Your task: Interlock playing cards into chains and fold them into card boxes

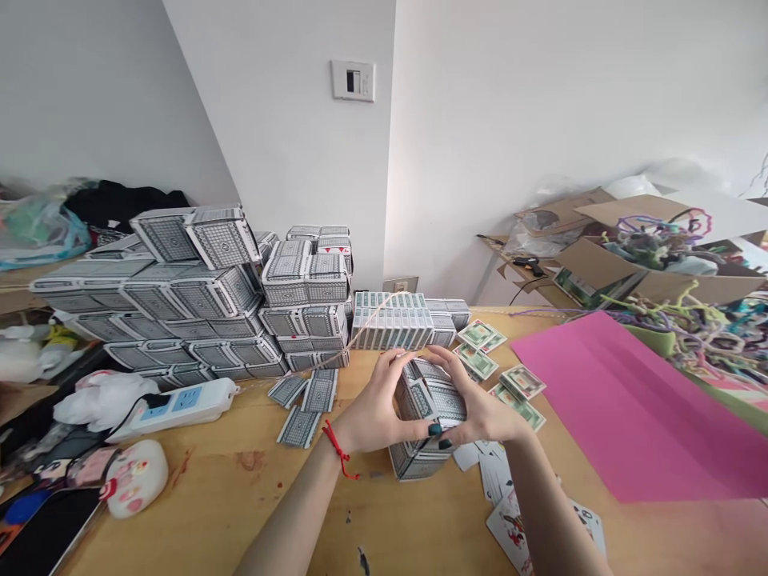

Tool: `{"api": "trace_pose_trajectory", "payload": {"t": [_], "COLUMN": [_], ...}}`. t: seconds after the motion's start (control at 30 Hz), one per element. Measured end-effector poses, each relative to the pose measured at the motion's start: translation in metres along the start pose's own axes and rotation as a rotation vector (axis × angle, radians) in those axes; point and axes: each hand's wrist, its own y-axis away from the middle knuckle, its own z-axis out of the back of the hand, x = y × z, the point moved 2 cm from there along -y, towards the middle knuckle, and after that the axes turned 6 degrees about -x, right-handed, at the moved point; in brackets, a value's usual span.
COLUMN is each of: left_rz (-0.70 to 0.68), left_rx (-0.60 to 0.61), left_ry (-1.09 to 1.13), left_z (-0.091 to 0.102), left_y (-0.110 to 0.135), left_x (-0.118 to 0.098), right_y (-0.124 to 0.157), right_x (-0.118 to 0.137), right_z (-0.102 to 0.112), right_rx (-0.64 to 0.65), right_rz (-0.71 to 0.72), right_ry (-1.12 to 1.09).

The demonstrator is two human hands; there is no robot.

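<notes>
A wooden tabletop point(240, 512) carries a stack of boxes made from playing cards point(198, 296) at left and a magenta sheet point(636, 408) at right. Between them sits a playing-card block point(422, 466), its ornate gray-and-white card backs facing out, pale edges tracing the seams. The left hand point(372, 408) and right hand point(486, 410) clasp its upper part from both sides, fingers curved, thumbs nearly meeting. Loose gray-backed cards point(298, 426) lie to the left.
</notes>
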Motion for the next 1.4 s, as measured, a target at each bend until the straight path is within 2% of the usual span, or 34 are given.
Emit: {"api": "trace_pose_trajectory", "payload": {"t": [0.37, 0.7, 0.87, 1.4], "left_rz": [-0.035, -0.086, -0.121, -0.038], "left_rx": [-0.001, 0.014, -0.042, -0.007], "left_ry": [-0.025, -0.102, -0.083, -0.011], "left_z": [0.008, 0.005, 0.008, 0.004], "left_y": [-0.001, -0.002, -0.002, -0.003], "left_x": [-0.002, -0.002, -0.001, 0.014], "right_y": [-0.002, -0.001, -0.002, -0.005], "right_x": [-0.006, -0.009, -0.006, -0.007], "right_z": [0.0, -0.001, -0.002, -0.004], "right_rx": [0.027, 0.032, 0.037, 0.035], "right_rz": [0.014, 0.033, 0.032, 0.018], "right_ry": [-0.037, 0.007, -0.001, -0.033]}}
